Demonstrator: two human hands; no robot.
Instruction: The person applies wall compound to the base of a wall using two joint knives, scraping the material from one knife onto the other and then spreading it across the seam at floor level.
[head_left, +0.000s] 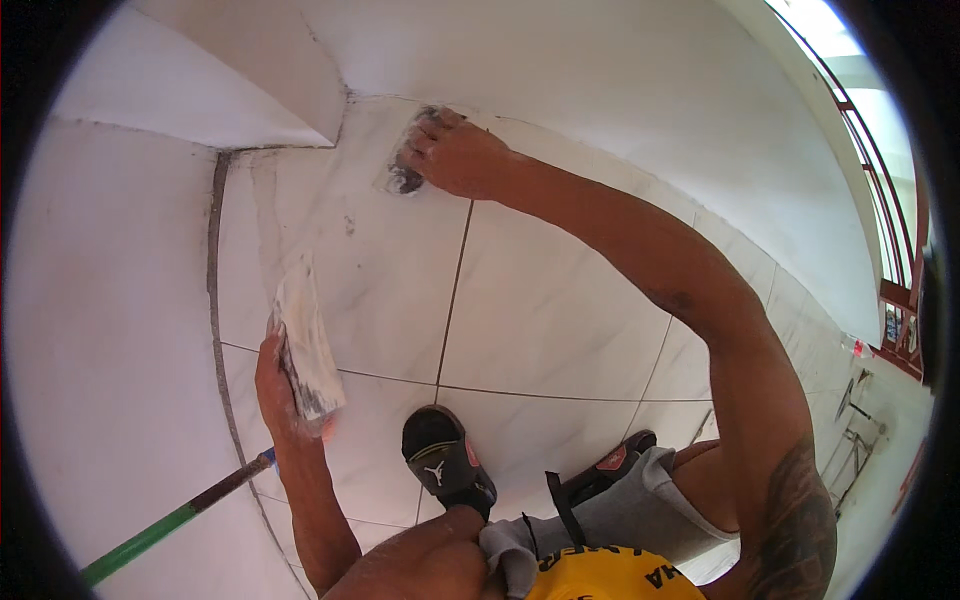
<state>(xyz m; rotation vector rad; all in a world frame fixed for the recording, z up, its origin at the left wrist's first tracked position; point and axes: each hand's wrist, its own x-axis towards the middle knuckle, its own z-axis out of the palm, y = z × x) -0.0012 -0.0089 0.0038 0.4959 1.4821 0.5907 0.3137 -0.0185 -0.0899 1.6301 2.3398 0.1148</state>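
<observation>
At the far side of the floor, by the foot of the wall, my right hand (462, 155) is closed over a flat spreading tool (405, 180) with a dark grip and a pale blade. The blade lies on a white marbled tile (560, 290) or just above it; I cannot tell which. My left hand (278, 385), lower left, grips the side of a flat plate (306, 350) coated with thick white paste. This plate is held tilted above the tiles, and its handle is hidden. Grey smudges mark the tile near the right hand.
A green and blue pole (150, 545) slants in at lower left by the left forearm. Low white walls (620, 90) border the floor, with a block corner (325, 135) jutting in. My sandalled foot (440, 450) stands on the tiles. A red railing (870, 160) is at right.
</observation>
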